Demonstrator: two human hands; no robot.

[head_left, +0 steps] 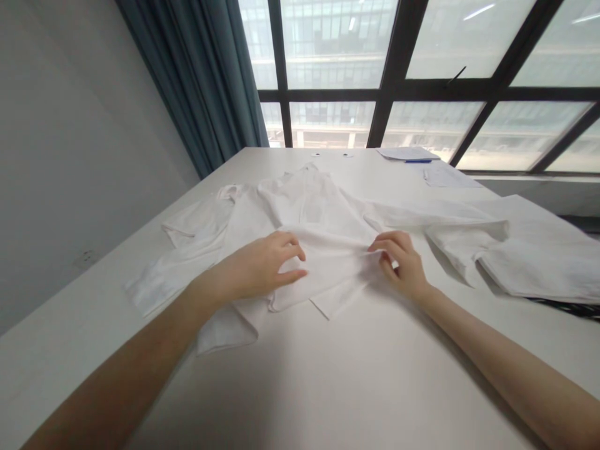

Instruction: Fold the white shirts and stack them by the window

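Note:
A white shirt point(304, 200) lies spread on the white table point(328, 387), its collar toward the window and its creased lower part toward me. Over the left of its lower part hovers my left hand point(269, 265), thumb and fingers apart with nothing between them. My right hand point(400, 262) pinches the shirt's right side between thumb and fingers, pulling a fold up there. Beneath my left forearm, a loose corner of the white cloth hangs toward the front. One sleeve stretches out to the right.
More white garments lie on the table: a crumpled one point(164, 275) at left and a folded one point(544, 256) at right. Papers point(407, 153) with a blue pen point(417, 161) sit at the far edge. A blue curtain point(201, 81) and a wall flank the left side.

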